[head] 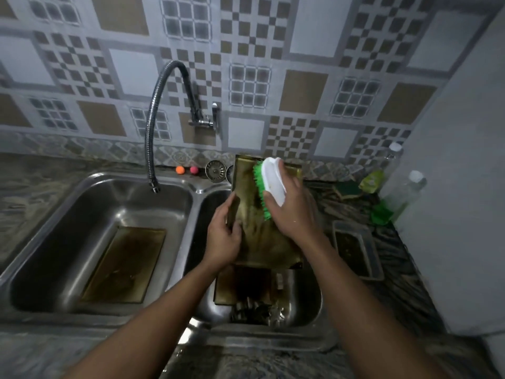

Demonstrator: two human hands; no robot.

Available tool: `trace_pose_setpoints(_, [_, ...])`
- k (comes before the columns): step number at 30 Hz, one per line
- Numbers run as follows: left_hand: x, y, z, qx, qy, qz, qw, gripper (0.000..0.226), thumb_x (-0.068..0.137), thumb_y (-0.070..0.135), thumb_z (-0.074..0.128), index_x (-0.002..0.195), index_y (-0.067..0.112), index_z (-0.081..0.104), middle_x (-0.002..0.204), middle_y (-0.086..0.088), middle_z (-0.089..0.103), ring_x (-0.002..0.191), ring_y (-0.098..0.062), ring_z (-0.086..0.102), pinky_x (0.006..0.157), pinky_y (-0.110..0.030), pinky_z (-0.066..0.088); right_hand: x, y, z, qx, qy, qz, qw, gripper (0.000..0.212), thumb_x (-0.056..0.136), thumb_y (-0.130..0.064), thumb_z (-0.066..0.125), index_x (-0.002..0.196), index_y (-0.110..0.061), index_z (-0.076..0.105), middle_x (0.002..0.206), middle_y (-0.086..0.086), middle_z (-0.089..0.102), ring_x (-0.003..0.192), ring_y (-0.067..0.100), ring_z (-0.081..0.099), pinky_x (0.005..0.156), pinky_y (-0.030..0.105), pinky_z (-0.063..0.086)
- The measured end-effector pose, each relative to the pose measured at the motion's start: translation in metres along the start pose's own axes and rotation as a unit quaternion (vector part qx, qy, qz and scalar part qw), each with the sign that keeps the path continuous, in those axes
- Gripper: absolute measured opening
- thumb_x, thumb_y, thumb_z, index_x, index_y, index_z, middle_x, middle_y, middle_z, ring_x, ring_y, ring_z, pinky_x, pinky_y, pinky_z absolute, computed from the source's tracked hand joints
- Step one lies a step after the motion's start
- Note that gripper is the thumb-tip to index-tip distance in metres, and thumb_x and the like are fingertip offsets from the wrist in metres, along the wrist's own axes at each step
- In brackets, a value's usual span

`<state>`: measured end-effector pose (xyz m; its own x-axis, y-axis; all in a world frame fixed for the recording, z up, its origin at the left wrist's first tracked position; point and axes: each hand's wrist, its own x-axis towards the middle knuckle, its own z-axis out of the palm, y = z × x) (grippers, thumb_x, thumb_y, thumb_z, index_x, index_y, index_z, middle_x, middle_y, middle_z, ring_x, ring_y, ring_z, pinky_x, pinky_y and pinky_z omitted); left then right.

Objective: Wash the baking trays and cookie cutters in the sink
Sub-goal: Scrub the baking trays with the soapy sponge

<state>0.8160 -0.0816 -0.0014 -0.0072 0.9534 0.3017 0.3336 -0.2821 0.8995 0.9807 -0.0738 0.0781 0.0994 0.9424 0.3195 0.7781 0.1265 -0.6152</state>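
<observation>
Wall: tiled backsplash (308, 42) in grey, white and tan squares, with checker and grid motifs. An ornamental border strip (82, 148) runs along its base.
Tap: chrome wall-mounted valve (202, 122) with a flexible ribbed hose (149, 132) arching left.
Surface (38, 195): mottled stone.
Right: plain white panel (464, 201).
Light: dim, bluish.

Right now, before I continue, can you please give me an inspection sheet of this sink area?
Surface: steel double sink in a patterned counter.
Job's things: held tray tilted over the right basin; second tray flat in the left basin; third tray low in the right basin.
Clutter: orange ball, pink ball, strainer, sponge, bottles, container.
Hands: left hand grips the held tray's edge; right hand holds the brush, bristles on it.
Cables: nothing seen.
Surroundings: tiled wall, flexible faucet.
</observation>
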Motion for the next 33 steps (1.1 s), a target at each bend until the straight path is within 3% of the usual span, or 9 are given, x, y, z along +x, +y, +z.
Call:
trace_pose_setpoints(3, [-0.004,0.015,-0.001,-0.024,-0.023,-0.023,0.999,0.067,0.091,-0.001,0.057,0.151,0.020,0.036,0.143,0.011,0.046,0.130,0.010,0.041,0.107,-0.010,0.033,0.002,-0.018,0.014,-0.072,-0.016,0.006,0.997,0.072,0.097,-0.045,0.049,0.156,-0.035,0.008,0.130,0.011,0.047,0.113,0.031,0.054,0.085,0.034,0.043])
trace_pose_setpoints(8, [-0.005,0.021,-0.005,-0.048,-0.003,-0.030,0.998,0.068,0.089,-0.001,0.058,0.149,0.023,0.040,0.143,0.008,0.049,0.132,0.001,0.045,0.113,-0.033,0.040,0.001,-0.032,0.013,-0.151,-0.013,-0.031,0.988,0.065,0.101,-0.040,0.046,0.156,-0.030,0.013,0.130,0.011,0.047,0.113,0.028,0.054,0.077,0.029,0.035])
trace_pose_setpoints(10, [-0.002,0.020,-0.011,-0.072,0.013,-0.043,0.996,0.064,0.088,0.007,0.058,0.146,0.029,0.043,0.142,0.008,0.051,0.132,-0.006,0.048,0.111,-0.042,0.043,0.004,-0.024,0.006,-0.179,0.010,-0.025,0.984,0.065,0.099,-0.043,0.047,0.155,-0.033,0.016,0.130,0.011,0.049,0.115,0.029,0.053,0.086,0.036,0.040])
trace_pose_setpoints(12, [0.001,0.022,-0.017,-0.085,0.012,-0.044,0.995,0.061,0.088,0.015,0.057,0.144,0.034,0.045,0.143,0.008,0.051,0.133,-0.008,0.048,0.110,-0.045,0.044,0.011,-0.010,0.000,-0.186,0.034,0.008,0.982,0.065,0.097,-0.044,0.048,0.154,-0.033,0.018,0.133,0.013,0.050,0.123,0.031,0.047,0.099,0.049,0.037])
trace_pose_setpoints(16, [0.003,0.031,-0.017,-0.115,-0.019,-0.038,0.993,0.063,0.090,0.008,0.059,0.146,0.034,0.043,0.143,0.007,0.050,0.132,-0.009,0.049,0.105,-0.046,0.049,0.017,-0.023,0.004,-0.105,0.056,0.038,0.992,0.068,0.097,-0.041,0.051,0.155,-0.026,0.020,0.130,0.015,0.048,0.120,0.030,0.044,0.093,0.041,0.046])
trace_pose_setpoints(21, [0.007,0.026,-0.019,-0.130,-0.019,-0.050,0.990,0.070,0.089,-0.002,0.060,0.147,0.032,0.042,0.145,0.008,0.048,0.133,-0.008,0.048,0.109,-0.036,0.045,0.011,-0.037,0.019,-0.107,0.023,-0.039,0.993,0.067,0.096,-0.038,0.053,0.155,-0.023,0.023,0.121,0.011,0.049,0.110,0.024,0.046,0.077,0.029,0.040])
trace_pose_setpoints(25, [0.004,0.024,-0.024,-0.127,-0.027,-0.050,0.990,0.068,0.091,-0.002,0.060,0.147,0.033,0.043,0.146,0.011,0.048,0.133,-0.004,0.047,0.108,-0.033,0.046,0.027,-0.005,-0.001,-0.075,0.042,0.077,0.993,0.067,0.098,-0.037,0.052,0.155,-0.024,0.020,0.138,0.015,0.044,0.118,0.026,0.049,0.080,0.026,0.039])
trace_pose_setpoints(28, [0.009,0.029,-0.022,-0.136,-0.036,-0.040,0.989,0.067,0.091,-0.004,0.058,0.148,0.028,0.042,0.143,0.013,0.048,0.131,0.002,0.046,0.108,-0.029,0.046,0.035,-0.019,0.007,-0.038,0.062,0.104,0.992,0.067,0.098,-0.037,0.053,0.155,-0.024,0.021,0.138,0.015,0.044,0.119,0.028,0.049,0.082,0.026,0.039])
trace_pose_setpoints(33, [0.021,0.025,-0.025,-0.141,-0.005,-0.030,0.990,0.067,0.088,-0.011,0.056,0.146,0.021,0.044,0.146,0.004,0.049,0.135,-0.002,0.045,0.111,-0.020,0.037,0.007,-0.046,0.032,-0.088,0.014,-0.049,0.995,0.071,0.094,-0.043,0.053,0.155,-0.025,0.022,0.113,0.009,0.049,0.107,0.025,0.047,0.083,0.036,0.044])
